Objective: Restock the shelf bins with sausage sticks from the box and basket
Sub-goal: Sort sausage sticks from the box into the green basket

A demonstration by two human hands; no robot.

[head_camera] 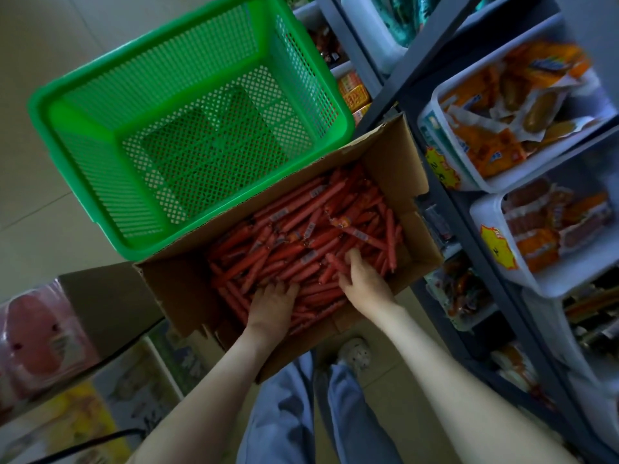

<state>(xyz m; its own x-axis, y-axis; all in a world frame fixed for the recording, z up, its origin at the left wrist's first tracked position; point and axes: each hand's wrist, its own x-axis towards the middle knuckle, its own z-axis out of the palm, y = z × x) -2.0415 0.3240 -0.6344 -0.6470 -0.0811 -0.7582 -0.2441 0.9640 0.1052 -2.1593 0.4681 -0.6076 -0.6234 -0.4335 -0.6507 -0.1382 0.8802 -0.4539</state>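
Fingers of right hand curl round sausage sticks in box; left hand buried, grip unclear.

White bins on dark shelf

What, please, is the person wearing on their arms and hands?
Nothing: the left hand and right hand are ungloved. Both arms are bare to the picture's edge, with no sleeve, watch, ring or bracelet in view.
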